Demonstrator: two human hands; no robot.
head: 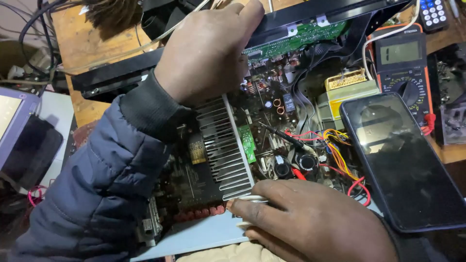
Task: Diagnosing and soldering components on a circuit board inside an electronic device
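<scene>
The opened amplifier [262, 140] fills the centre of the view, with its black front panel [121, 73] tilted up along the 11 to 1 o'clock edge. It rests on a wooden workbench [82, 43].

The left hand [206, 53], in a dark padded sleeve [97, 184], lies at 12 o'clock, palm down. Its fingers are spread over the top of the front panel and pressed against it.

The right hand [310, 223] sits at 6 o'clock on the chassis rim. Thumb and forefinger are pinched on a thin white tool [252, 198], whose tip points toward 9 o'clock, just beside the lower end of the finned heat sink [223, 145].

A black smartphone [403, 160], screen dark, lies at 3 o'clock, overlapping the amplifier's right edge. A multimeter [403, 68] with an orange surround stands at 2 o'clock. A small remote control [433, 13] lies at 1 o'clock.

Inside the chassis, a bundle of red, yellow and orange wires [335, 145] runs near the smartphone. A black test probe [281, 136] rests on the circuit board at the centre. A green circuit board [296, 39] is fixed behind the front panel.
</scene>
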